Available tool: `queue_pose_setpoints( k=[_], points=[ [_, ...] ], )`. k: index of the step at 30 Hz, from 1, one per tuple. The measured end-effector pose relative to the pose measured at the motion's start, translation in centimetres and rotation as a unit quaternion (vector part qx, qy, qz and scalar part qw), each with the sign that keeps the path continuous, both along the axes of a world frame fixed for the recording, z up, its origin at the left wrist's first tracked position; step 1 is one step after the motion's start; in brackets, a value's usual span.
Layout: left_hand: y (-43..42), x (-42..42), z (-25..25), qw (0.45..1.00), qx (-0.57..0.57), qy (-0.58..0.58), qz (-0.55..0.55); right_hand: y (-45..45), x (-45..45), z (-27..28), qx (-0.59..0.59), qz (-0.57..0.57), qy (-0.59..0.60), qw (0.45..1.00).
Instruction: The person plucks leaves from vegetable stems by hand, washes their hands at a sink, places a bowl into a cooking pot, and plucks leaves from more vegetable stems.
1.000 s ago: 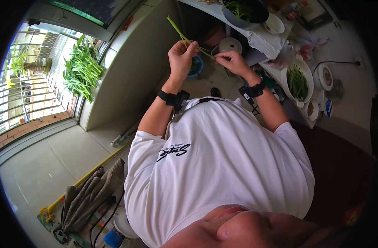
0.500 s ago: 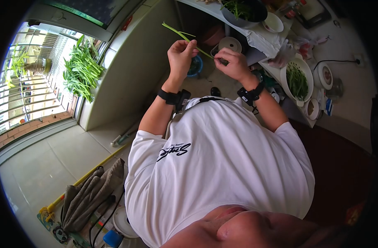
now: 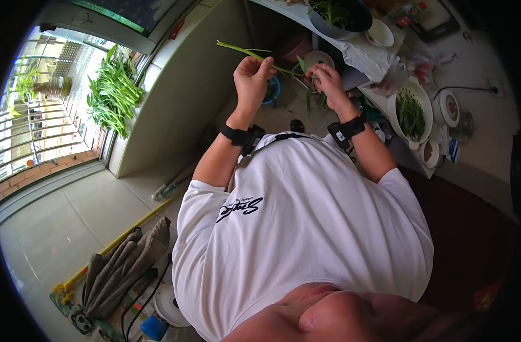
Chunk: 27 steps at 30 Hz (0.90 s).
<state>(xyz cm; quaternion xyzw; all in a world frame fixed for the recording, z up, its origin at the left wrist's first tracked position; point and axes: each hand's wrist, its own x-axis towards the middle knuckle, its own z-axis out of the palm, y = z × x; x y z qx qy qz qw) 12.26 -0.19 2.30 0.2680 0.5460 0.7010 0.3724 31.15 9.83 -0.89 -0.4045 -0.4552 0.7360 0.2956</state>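
A long green leafy vegetable stem [image 3: 235, 48], which looks like water spinach, stretches between my hands. My left hand [image 3: 251, 80] pinches it between thumb and fingers, and the pale bare end sticks out to the left. At the other end my right hand [image 3: 328, 84] has its fingers closed on the leafy part. Leaves [image 3: 314, 102] hang below the right fingers. Beneath and between the hands, lower down, is a blue-rimmed container [image 3: 276, 91], partly hidden by the left hand.
A heap of green vegetables [image 3: 113, 91] lies on the window ledge at left. On the right-hand counter stand a white colander [image 3: 424, 102] of greens, a dark pot [image 3: 360, 20], a white bowl [image 3: 380, 33] and plastic bags [image 3: 388, 80]. A yellow pole [image 3: 118, 242] lies at lower left.
My right hand has turned and its fingers have shifted on the stem, so leaves now show around it and hang down. The stem's left end has tipped lower and further left.
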Motion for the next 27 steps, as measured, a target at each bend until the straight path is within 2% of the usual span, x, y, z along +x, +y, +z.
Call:
queue_pose_setpoints(
  k=[1,2,3,4,5,7,8,12,15,17,19,20,21,22,23,25,27],
  points=[
    [0.0,-0.2,0.0,1.000,-0.002,-0.002,0.003,0.4,0.1,-0.3,0.001,0.003,0.001,1.000],
    [0.0,-0.3,0.0,1.000,-0.002,-0.002,0.004,0.7,0.4,-0.8,0.179,0.027,-0.048,0.982],
    [0.0,-0.5,0.0,1.000,-0.007,-0.019,-0.001,0.8,0.6,-1.2,0.350,0.050,-0.095,0.931],
    [0.2,-0.6,0.0,0.999,-0.011,-0.035,-0.007,0.4,0.2,-0.7,0.408,0.037,-0.060,0.910],
    [0.3,-0.6,0.0,0.999,-0.012,-0.035,-0.009,0.0,0.4,0.3,0.407,0.035,-0.061,0.911],
    [0.5,-0.8,0.1,0.996,-0.025,-0.078,-0.020,-0.7,0.9,2.6,0.452,0.129,-0.220,0.855],
    [0.5,-0.8,0.1,0.996,-0.025,-0.077,-0.022,-0.8,0.8,3.3,0.474,0.138,-0.236,0.837],
    [1.0,-0.1,0.4,0.993,-0.036,-0.104,-0.039,-1.1,1.0,3.2,0.493,0.106,-0.233,0.831],
    [1.4,0.8,0.1,0.991,-0.040,-0.100,-0.074,-0.3,1.6,0.1,0.506,0.022,-0.124,0.853],
    [1.8,2.0,0.2,0.990,-0.042,-0.100,-0.090,0.0,2.9,-0.2,0.372,0.028,-0.131,0.919],
    [2.4,3.9,0.5,0.990,-0.075,-0.076,-0.088,0.1,3.7,-0.8,0.289,-0.035,-0.034,0.956],
    [2.7,4.9,0.2,0.991,-0.067,-0.067,-0.098,0.0,4.8,0.4,0.127,-0.048,-0.039,0.990],
    [3.1,5.9,0.0,0.991,-0.060,-0.057,-0.103,0.0,5.6,1.5,-0.040,-0.059,-0.033,0.997],
    [4.3,7.9,-0.1,0.988,-0.062,-0.060,-0.126,0.8,7.0,0.7,-0.126,-0.096,0.003,0.987],
    [4.6,8.8,0.1,0.991,-0.028,-0.054,-0.120,1.5,8.3,0.3,-0.127,-0.104,0.003,0.986],
    [5.4,10.0,0.5,0.992,0.006,-0.047,-0.118,2.8,11.6,-0.1,-0.279,-0.164,0.107,0.940],
    [6.4,10.5,1.3,0.993,-0.002,-0.024,-0.118,4.5,15.5,-0.2,-0.255,-0.192,0.064,0.946]
  ],
)
